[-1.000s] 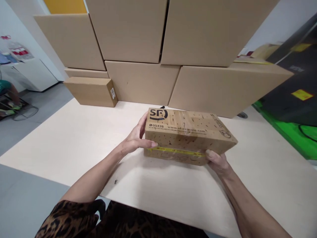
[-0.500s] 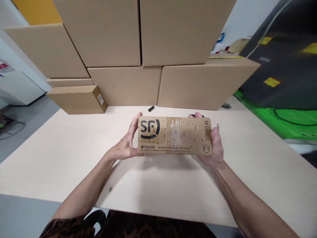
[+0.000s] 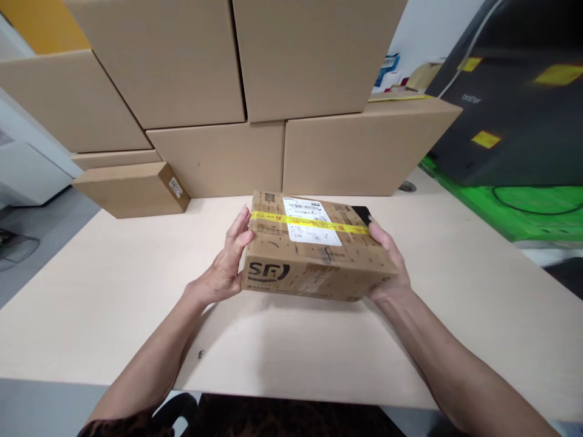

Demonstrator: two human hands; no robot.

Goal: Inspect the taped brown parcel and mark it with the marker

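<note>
Pale, smooth tabletop (image 3: 136, 291), grey floor (image 3: 75, 206) beyond its left side. 6 big plain brown cardboard cartons (image 3: 355, 152) visible, 2 rows, along the back. Right: 1 dark brother-marked machine (image 3: 483, 115), 3 yellow stickers (image 3: 486, 139), green base (image 3: 537, 212) below. 1 slim brown carton (image 3: 125, 189) back left. 1 dark-flecked SF-printed cardboard box (image 3: 314, 255), rectangular, tilted, over mid-table. Left hand (image 3: 225, 264) spread wide round its left end, gripping; right hand (image 3: 389, 261) cupping the right end, thumb along the edge, fingers mostly hidden. On the box top: 1 white label (image 3: 314, 235), 1 yellow tape strip (image 3: 268, 217) across it
</note>
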